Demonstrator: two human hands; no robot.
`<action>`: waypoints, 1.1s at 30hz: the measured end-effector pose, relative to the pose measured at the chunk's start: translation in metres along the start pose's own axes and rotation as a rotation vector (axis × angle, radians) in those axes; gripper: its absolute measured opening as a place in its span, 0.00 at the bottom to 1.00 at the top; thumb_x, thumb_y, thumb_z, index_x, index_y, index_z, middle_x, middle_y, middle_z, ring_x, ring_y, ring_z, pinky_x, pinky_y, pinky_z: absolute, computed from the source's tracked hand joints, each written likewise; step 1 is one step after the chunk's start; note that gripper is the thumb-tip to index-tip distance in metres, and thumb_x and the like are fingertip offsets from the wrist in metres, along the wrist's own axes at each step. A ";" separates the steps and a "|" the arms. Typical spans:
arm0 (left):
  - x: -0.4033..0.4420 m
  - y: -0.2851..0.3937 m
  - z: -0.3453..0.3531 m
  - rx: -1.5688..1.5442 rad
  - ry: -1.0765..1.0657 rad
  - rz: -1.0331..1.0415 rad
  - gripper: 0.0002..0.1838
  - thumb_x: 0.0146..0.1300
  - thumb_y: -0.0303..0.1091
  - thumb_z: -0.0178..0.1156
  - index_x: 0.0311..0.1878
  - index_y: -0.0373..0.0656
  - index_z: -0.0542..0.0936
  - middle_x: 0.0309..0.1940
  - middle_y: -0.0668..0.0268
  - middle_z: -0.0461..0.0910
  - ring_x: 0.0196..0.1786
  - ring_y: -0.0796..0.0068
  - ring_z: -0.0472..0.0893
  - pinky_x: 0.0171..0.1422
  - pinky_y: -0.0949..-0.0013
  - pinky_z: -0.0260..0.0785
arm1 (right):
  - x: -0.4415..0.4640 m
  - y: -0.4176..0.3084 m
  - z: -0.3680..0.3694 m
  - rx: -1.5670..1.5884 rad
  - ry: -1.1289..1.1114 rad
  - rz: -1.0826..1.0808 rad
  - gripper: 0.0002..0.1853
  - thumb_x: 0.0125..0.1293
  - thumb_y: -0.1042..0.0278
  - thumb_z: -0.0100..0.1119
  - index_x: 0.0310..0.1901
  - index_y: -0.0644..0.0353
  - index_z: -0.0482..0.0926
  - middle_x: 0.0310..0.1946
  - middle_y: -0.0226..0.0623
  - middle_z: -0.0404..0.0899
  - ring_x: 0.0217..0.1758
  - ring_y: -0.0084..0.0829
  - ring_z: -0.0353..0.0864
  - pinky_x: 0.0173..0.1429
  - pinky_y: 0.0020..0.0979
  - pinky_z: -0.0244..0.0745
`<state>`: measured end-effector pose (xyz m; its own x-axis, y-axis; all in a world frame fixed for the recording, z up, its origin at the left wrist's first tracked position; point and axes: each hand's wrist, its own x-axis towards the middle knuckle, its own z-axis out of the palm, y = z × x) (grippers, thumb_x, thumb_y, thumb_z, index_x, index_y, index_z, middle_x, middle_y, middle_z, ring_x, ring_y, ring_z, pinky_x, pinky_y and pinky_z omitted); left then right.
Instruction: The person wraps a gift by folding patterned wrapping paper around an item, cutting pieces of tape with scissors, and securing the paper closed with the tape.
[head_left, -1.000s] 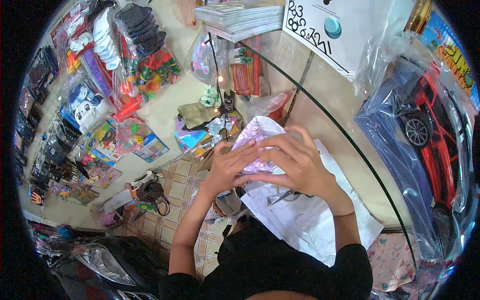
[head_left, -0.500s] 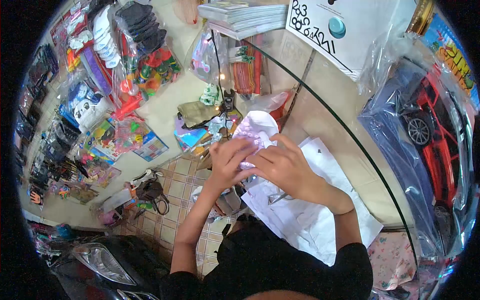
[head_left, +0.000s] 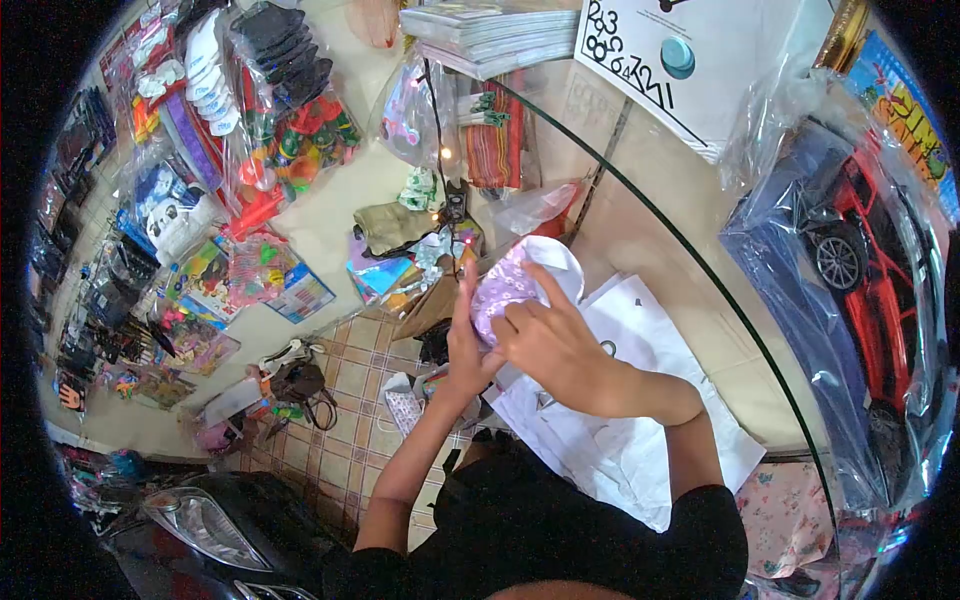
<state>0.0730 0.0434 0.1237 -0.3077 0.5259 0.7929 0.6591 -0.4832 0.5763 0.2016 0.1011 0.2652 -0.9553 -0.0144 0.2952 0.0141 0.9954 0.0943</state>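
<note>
Above the white paper sheets (head_left: 600, 450), our left hand (head_left: 465, 345) clasps the purple flowered, white-lined paper cone (head_left: 500, 290); our right hand (head_left: 548, 340) extends one finger, others curled, pinch unclear. Probably light, easily creased, it prefers gentle edge holding.

Bright, fairly even indoor light fills the middle, paling the large white paper sheets (head_left: 655, 430); small warm-yellow string bulbs (head_left: 446, 153) glow. Glare streaks the clear crinkled plastic wrapping (head_left: 765, 125). The lilac flower-patterned piece (head_left: 503, 290) reads slightly soft. Fisheye distortion bows the edges, where dark hanging packets (head_left: 75, 335) blur toward black, speckled corners.
</note>
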 end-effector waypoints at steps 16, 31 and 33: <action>0.006 0.024 -0.015 -0.040 -0.185 -0.183 0.58 0.53 0.27 0.61 0.75 0.36 0.28 0.77 0.44 0.25 0.79 0.49 0.33 0.80 0.52 0.31 | -0.002 0.007 0.016 0.269 0.099 -0.073 0.10 0.47 0.75 0.59 0.34 0.63 0.81 0.34 0.37 0.77 0.46 0.36 0.79 0.76 0.51 0.49; 0.011 0.018 -0.003 -0.065 -0.083 -0.232 0.55 0.49 0.30 0.65 0.77 0.35 0.41 0.77 0.45 0.41 0.79 0.51 0.48 0.79 0.56 0.43 | -0.015 0.018 0.000 0.329 0.036 0.141 0.16 0.60 0.62 0.62 0.47 0.60 0.80 0.44 0.41 0.82 0.52 0.36 0.81 0.73 0.48 0.51; 0.012 0.017 -0.002 -0.077 -0.095 -0.222 0.56 0.49 0.30 0.66 0.77 0.35 0.40 0.77 0.45 0.41 0.79 0.51 0.48 0.79 0.56 0.43 | -0.017 0.024 0.012 0.306 0.097 0.076 0.15 0.60 0.62 0.61 0.47 0.59 0.80 0.43 0.41 0.82 0.51 0.36 0.81 0.74 0.48 0.50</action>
<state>0.0789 0.0399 0.1430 -0.3714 0.6867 0.6249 0.5271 -0.3982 0.7508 0.2150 0.1265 0.2511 -0.9223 0.0668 0.3806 -0.0188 0.9760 -0.2168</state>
